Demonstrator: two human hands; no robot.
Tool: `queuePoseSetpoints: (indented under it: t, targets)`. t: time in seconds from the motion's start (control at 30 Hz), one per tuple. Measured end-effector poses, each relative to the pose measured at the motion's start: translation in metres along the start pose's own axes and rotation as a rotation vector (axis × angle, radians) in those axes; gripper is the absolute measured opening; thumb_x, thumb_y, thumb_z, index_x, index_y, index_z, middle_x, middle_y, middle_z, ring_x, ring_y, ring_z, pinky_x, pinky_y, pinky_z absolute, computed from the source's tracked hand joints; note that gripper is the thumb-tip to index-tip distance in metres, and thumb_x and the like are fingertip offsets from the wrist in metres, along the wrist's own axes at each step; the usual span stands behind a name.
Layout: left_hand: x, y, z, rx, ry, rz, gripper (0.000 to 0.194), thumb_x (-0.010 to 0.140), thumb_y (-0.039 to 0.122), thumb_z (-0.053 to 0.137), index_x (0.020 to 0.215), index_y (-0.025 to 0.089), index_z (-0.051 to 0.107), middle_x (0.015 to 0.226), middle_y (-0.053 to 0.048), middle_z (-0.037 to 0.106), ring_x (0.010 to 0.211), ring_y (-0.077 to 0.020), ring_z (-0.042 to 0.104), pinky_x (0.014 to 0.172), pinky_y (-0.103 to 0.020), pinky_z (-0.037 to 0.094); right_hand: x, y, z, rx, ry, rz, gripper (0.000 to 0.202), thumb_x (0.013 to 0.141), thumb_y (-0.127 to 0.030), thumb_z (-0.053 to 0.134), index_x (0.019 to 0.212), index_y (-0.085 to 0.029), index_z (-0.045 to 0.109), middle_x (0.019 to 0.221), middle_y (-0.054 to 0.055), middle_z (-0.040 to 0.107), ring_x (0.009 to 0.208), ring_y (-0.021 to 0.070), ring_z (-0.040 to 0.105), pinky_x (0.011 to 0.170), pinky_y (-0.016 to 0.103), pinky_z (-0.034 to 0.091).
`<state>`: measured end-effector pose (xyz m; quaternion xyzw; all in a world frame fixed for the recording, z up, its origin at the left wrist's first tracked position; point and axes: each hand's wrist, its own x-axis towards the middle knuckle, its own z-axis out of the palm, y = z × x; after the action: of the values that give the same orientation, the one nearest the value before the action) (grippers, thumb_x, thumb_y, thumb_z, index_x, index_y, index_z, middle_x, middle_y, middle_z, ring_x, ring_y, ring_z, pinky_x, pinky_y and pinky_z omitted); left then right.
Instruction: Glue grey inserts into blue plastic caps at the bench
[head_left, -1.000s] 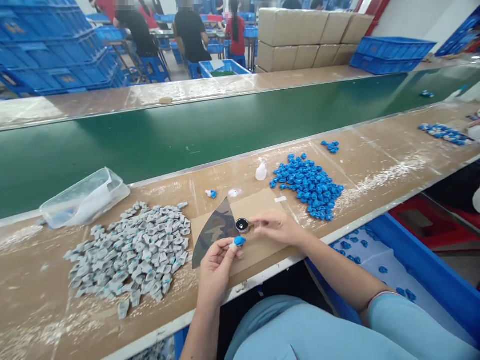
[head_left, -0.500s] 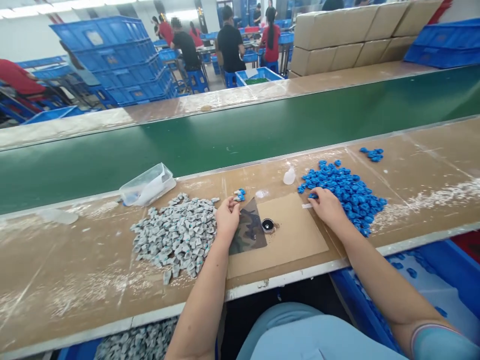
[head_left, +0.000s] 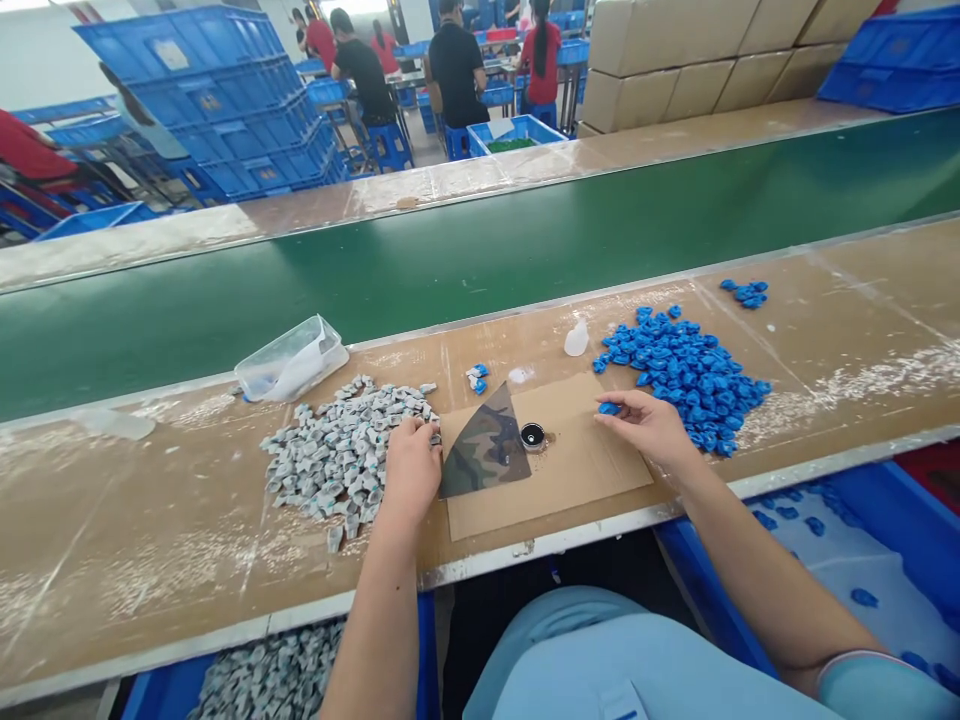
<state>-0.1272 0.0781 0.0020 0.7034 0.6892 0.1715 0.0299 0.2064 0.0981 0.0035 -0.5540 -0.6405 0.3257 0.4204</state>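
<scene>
My right hand (head_left: 651, 432) pinches a small blue moulded piece (head_left: 609, 409) above the right side of a cardboard sheet (head_left: 585, 490). At the right edge of a heap of small grey pieces (head_left: 337, 450), my left hand (head_left: 414, 470) has its fingers closed, and a grey piece shows at the fingertips. A heap of blue pieces (head_left: 690, 375) lies just beyond my right hand. On the cardboard are a camouflage-patterned sheet (head_left: 487, 445) and a small round cup with a dark centre (head_left: 532, 436). Several blue-and-white pieces (head_left: 478, 377) lie behind it.
A white squeeze bottle (head_left: 577, 338) stands behind the cardboard, and a clear plastic tub (head_left: 292, 360) lies at the left. A green conveyor belt (head_left: 420, 260) runs behind the bench. Below the bench, blue crates (head_left: 892, 510) hold more pieces. People sit at far tables.
My left hand has moved left from beside the blue-and-white pieces to the grey heap. My right hand has brought a blue piece away from the blue heap, over the cardboard.
</scene>
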Motion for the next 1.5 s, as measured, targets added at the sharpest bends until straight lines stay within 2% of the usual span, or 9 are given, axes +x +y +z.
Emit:
queuePoseSetpoints:
  t: [0.17,0.33,0.53,0.67,0.8,0.97,1.07,1.33,1.5]
  targets:
    - [0.002,0.003,0.003,0.086,-0.016,0.012,0.019,0.072,0.009,0.048,0.076,0.016,0.065,0.088,-0.012,0.060,0.086,-0.0270,0.057,0.080,-0.040,0.045,-0.003,-0.004,0.005,0.120,-0.045,0.010,0.034,0.070,-0.045,0.072,0.094,-0.020,0.074,0.092,0.007,0.069,0.079,0.0180,0.066,0.073,0.032,0.058]
    - [0.000,0.003,0.008,0.115,0.056,0.090,0.016,0.075,0.011,0.044,0.068,0.019,0.057,0.081,-0.011,0.057,0.081,-0.0268,0.054,0.078,-0.040,0.044,-0.008,-0.012,0.014,0.205,-0.149,0.003,0.032,0.081,-0.044,0.062,0.099,-0.019,0.071,0.090,0.007,0.068,0.071,0.0151,0.068,0.069,0.030,0.058]
    - [-0.005,0.003,0.004,0.038,0.122,0.168,0.017,0.081,0.017,0.042,0.067,0.023,0.050,0.074,-0.009,0.058,0.075,-0.0268,0.052,0.075,-0.041,0.042,-0.011,-0.030,0.034,0.038,-0.209,-0.284,0.019,0.088,-0.028,0.055,0.098,-0.020,0.069,0.094,0.008,0.072,0.086,0.0182,0.068,0.077,0.033,0.057]
    - [-0.009,0.010,-0.003,-0.179,0.188,0.078,0.012,0.082,0.020,0.043,0.075,0.023,0.053,0.077,-0.008,0.060,0.081,-0.0256,0.056,0.080,-0.040,0.044,-0.009,-0.034,0.040,-0.038,-0.198,-0.366,0.018,0.089,-0.024,0.054,0.099,-0.021,0.068,0.096,0.007,0.073,0.090,0.0182,0.068,0.082,0.033,0.055]
    - [-0.023,0.027,-0.007,-0.531,0.292,-0.131,0.014,0.084,0.030,0.048,0.088,0.020,0.057,0.086,-0.007,0.062,0.085,-0.0216,0.060,0.081,-0.037,0.048,-0.007,-0.032,0.044,-0.052,-0.188,-0.364,0.018,0.089,-0.025,0.054,0.101,-0.019,0.068,0.095,0.008,0.072,0.087,0.0177,0.068,0.077,0.030,0.056]
    - [-0.045,0.053,0.008,-1.223,0.106,-0.415,0.029,0.080,0.043,0.058,0.095,0.018,0.060,0.082,-0.003,0.064,0.072,-0.0142,0.064,0.069,-0.029,0.054,-0.005,-0.031,0.045,-0.111,-0.231,-0.446,0.020,0.092,-0.023,0.052,0.103,-0.021,0.068,0.095,0.006,0.073,0.090,0.0178,0.068,0.081,0.031,0.055]
    - [-0.053,0.063,0.017,-1.423,0.012,-0.539,0.037,0.072,0.049,0.067,0.089,0.016,0.065,0.080,-0.003,0.066,0.067,-0.0125,0.063,0.064,-0.026,0.054,-0.005,-0.032,0.045,-0.154,-0.262,-0.460,0.022,0.093,-0.025,0.050,0.106,-0.022,0.068,0.097,0.006,0.073,0.092,0.0181,0.067,0.083,0.032,0.054]
    - [-0.057,0.074,0.015,-1.412,-0.111,-0.583,0.039,0.061,0.038,0.077,0.093,0.016,0.069,0.084,-0.004,0.069,0.074,-0.0127,0.064,0.078,-0.028,0.052,-0.003,-0.033,0.045,-0.195,-0.277,-0.493,0.024,0.094,-0.025,0.049,0.107,-0.023,0.068,0.097,0.006,0.073,0.092,0.0176,0.067,0.082,0.031,0.055]
    - [-0.060,0.078,0.018,-1.380,-0.076,-0.521,0.036,0.063,0.032,0.076,0.095,0.017,0.070,0.093,-0.006,0.069,0.087,-0.0157,0.064,0.089,-0.031,0.048,-0.004,-0.034,0.044,-0.196,-0.272,-0.475,0.024,0.093,-0.025,0.049,0.107,-0.024,0.068,0.098,0.006,0.073,0.093,0.0181,0.067,0.083,0.032,0.055]
